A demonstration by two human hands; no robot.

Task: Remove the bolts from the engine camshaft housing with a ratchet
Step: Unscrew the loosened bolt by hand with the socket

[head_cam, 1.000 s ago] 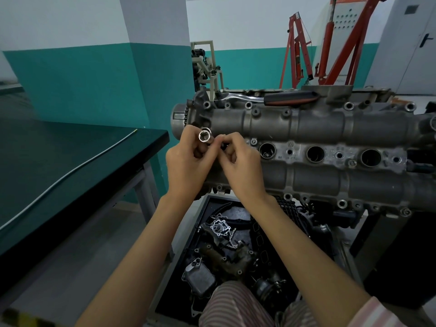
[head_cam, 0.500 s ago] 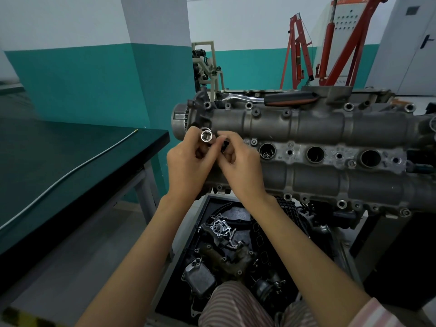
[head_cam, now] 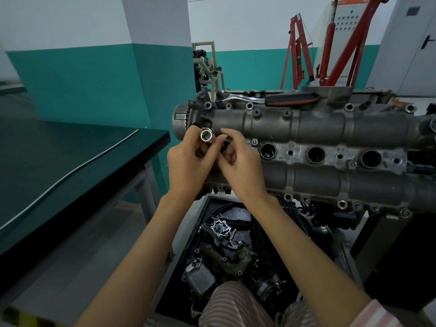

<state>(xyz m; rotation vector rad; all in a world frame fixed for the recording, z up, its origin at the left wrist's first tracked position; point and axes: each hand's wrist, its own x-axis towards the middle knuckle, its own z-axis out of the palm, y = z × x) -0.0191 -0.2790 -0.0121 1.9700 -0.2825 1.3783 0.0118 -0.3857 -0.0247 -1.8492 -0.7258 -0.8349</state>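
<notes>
The grey camshaft housing lies across the right half of the view, with bolt heads along its edges. A ratchet with a black and red handle rests on its far top edge. In front of the housing's left end, my left hand holds a shiny socket, its open end facing me. My right hand pinches at the socket's other end with its fingertips; what lies between those fingers is hidden.
A dark green workbench with a thin metal rod stands to the left. Below the engine, a black tray holds several engine parts. Red hoist frames stand at the back.
Both hands shifted slightly and the socket turned a little between the fingers. Nothing else moved.
</notes>
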